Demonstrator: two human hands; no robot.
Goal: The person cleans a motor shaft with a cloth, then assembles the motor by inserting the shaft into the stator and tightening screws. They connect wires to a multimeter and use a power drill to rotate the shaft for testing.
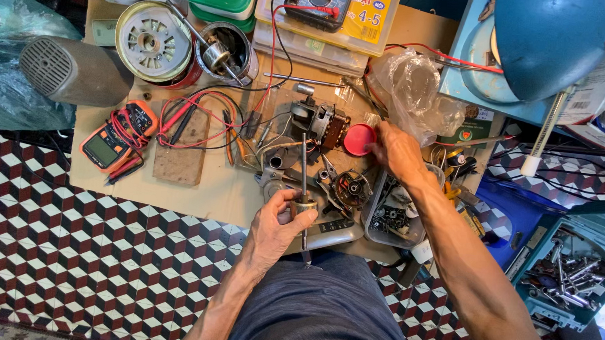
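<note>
My left hand (276,228) grips a metal rotor shaft (303,173) by its small brass-coloured collar, holding it upright over a grey metal housing (326,234) near the board's front edge. My right hand (396,151) reaches further back and closes its fingers on a round red cap (357,139). Between the hands lie a small motor assembly (319,122) and a dark round bearing plate (352,188).
An orange multimeter (111,144) with red leads lies at left, beside a wooden block (181,148). A motor stator (153,42), a grey fan motor cover (70,70), a parts tray (394,217), a clear plastic bag (419,86), a blue lamp (555,38) and an open toolbox (569,277) surround the cardboard work surface (203,199).
</note>
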